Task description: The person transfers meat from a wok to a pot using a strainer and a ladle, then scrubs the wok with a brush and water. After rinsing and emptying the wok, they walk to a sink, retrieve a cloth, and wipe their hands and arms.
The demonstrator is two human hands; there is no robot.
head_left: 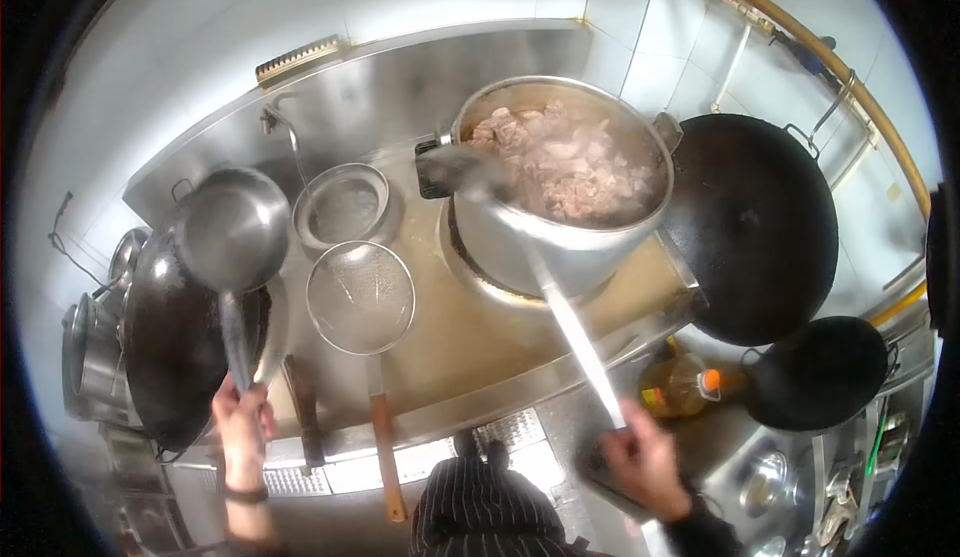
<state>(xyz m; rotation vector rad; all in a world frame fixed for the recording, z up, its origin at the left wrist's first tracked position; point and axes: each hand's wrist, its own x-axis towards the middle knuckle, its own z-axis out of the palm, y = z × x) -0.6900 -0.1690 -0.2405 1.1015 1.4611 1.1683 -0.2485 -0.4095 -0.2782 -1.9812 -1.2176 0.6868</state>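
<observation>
My left hand (243, 432) is closed round the handle of a large metal ladle (235, 232), its wide bowl raised over the black wok at the left. In my right hand (648, 462) is a long-handled metal spatula (575, 332). Its head is smeared by motion at the left rim of a tall metal pot (530, 247). Pale chunks of meat (580, 162) fill the pot to near its rim, with steam above. Between my hands lies a round wire strainer (360, 299) with a wooden handle, close to a metal basin (345, 207) under the tap.
A black wok (165, 347) sits at the left, and a bigger one (765, 247) leans at the right. Below that are a smaller wok (820, 372) and an oil bottle (682, 385). A tap (285, 125) stands behind the basin. Stacked metal pots (100, 357) stand far left.
</observation>
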